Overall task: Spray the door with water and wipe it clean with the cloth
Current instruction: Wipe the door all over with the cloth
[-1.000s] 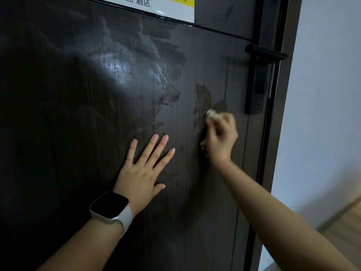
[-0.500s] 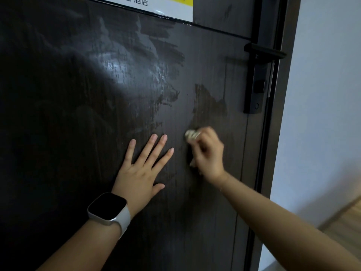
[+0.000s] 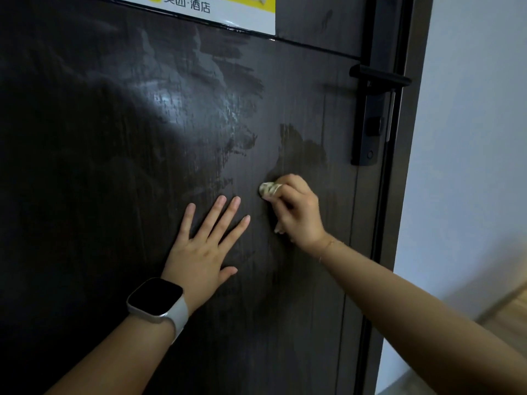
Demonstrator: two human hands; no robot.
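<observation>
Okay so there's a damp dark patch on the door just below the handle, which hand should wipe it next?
Right. The right hand already grips the cloth against the door, just below the damp patch. The left hand lies flat on the door, holding nothing.

A hotel room entrance is showing here: a yellow-and-white hotel-booking sticker (image 3: pixel 199 7) is sitting at the dark wood-grain door's (image 3: pixel 85 166) top, a black electronic lever lock (image 3: pixel 370 115) at right.

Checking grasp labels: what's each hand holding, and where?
Right hand grips the bunched cloth, one end poking past the fingers. Left hand holds nothing, flat on door.
</observation>
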